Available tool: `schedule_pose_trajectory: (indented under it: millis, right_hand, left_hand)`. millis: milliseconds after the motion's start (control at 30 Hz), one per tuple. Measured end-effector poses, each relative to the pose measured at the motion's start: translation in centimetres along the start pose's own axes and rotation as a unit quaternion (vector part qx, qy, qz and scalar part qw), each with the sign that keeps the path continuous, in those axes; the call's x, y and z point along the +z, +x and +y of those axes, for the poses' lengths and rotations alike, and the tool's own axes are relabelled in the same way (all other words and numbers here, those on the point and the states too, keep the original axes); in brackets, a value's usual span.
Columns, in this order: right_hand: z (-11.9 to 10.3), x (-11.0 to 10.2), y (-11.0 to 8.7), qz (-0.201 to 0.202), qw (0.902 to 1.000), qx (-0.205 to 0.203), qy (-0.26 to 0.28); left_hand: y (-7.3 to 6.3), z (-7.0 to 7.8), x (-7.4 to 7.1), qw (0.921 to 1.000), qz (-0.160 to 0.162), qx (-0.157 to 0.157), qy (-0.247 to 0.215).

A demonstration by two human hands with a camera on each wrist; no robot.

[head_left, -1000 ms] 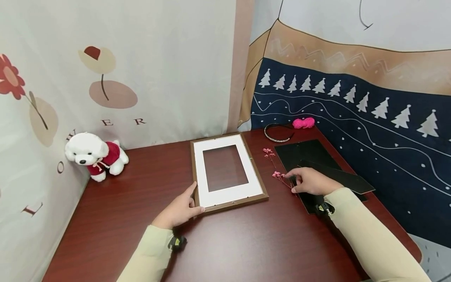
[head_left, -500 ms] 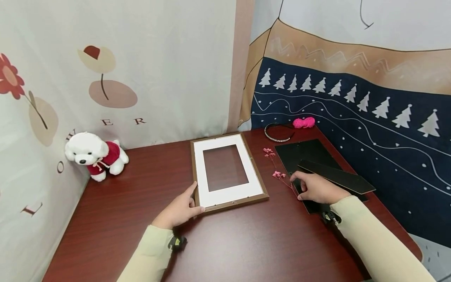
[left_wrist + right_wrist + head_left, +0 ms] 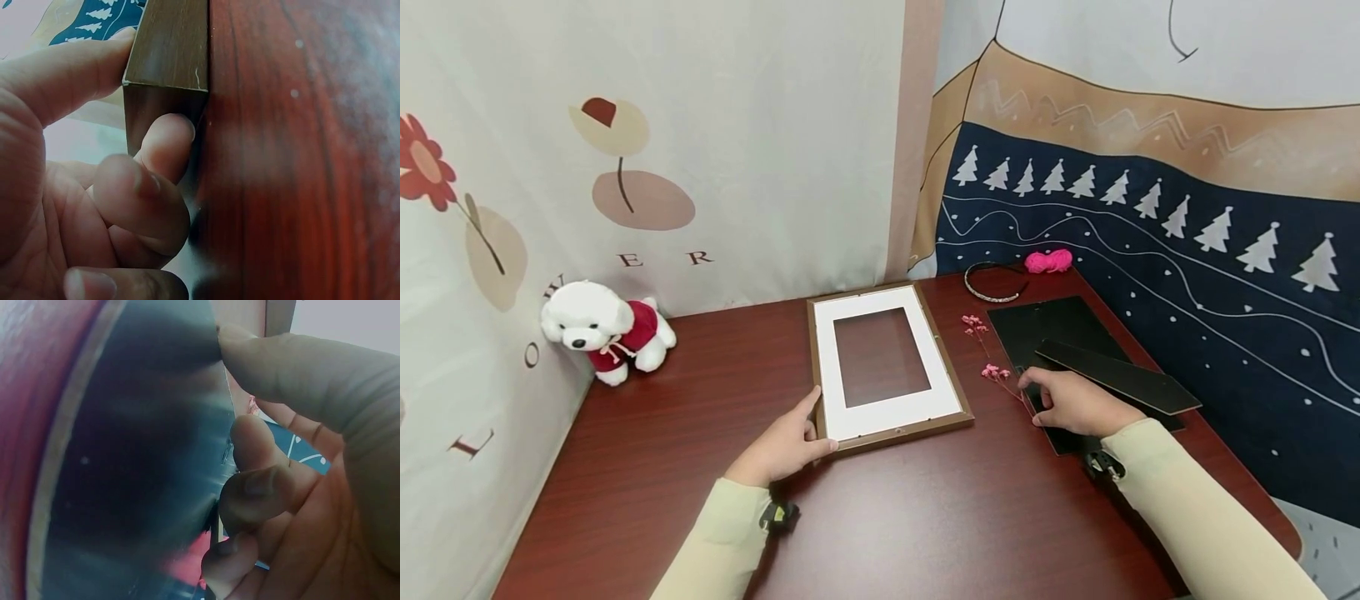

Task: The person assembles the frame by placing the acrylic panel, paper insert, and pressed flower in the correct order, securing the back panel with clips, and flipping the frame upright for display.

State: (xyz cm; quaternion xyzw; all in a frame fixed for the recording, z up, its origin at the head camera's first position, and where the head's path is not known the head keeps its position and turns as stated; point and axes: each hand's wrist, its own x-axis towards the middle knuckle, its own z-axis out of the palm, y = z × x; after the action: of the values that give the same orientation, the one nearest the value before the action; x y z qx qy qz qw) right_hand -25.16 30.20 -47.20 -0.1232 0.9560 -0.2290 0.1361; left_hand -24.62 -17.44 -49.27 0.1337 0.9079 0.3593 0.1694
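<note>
A brown wooden picture frame with a white mat lies on the table. My left hand grips its near left corner, thumb along the near edge and forefinger on the left side. In the left wrist view, fingers curl under that wooden corner. To the right lies a black backing board with a black stand leg angled up across it. My right hand pinches the board's left edge; the right wrist view shows thumb and curled fingertips along the edge of its dark surface.
Two pink flower sprigs, a far one and a near one, lie between frame and board. A headband and pink yarn sit at the back right. A white plush dog stands back left, near the curtains.
My right hand has shifted slightly right, from beside the near sprig's stem to the board's left edge, then stayed there. My left hand and the picture frame have kept their place.
</note>
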Motion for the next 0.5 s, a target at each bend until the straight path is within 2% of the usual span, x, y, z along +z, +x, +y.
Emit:
schedule_pose_trajectory:
  millis: [500]
  right_hand:
    - [-0.36, 0.22, 0.09, -0.001, 0.9999, -0.012, 0.000]
  left_hand:
    - [0.17, -0.26, 0.09, 1.0000, 0.001, 0.002, 0.003]
